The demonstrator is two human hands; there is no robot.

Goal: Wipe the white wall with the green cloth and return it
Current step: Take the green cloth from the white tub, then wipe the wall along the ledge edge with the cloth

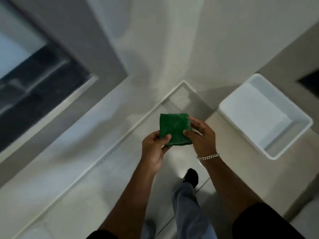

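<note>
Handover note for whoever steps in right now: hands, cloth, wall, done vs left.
Left hand: gripping the lower left edge of the green cloth.
Right hand: gripping its right edge, bracelet on the wrist.
Cloth: folded into a square, held in the air in front of the body, off the white wall.
White bin: to the right, looks empty.
Done: cloth in hand; whether the wall was wiped cannot be told.
Left: wipe if needed, return the cloth.
</note>
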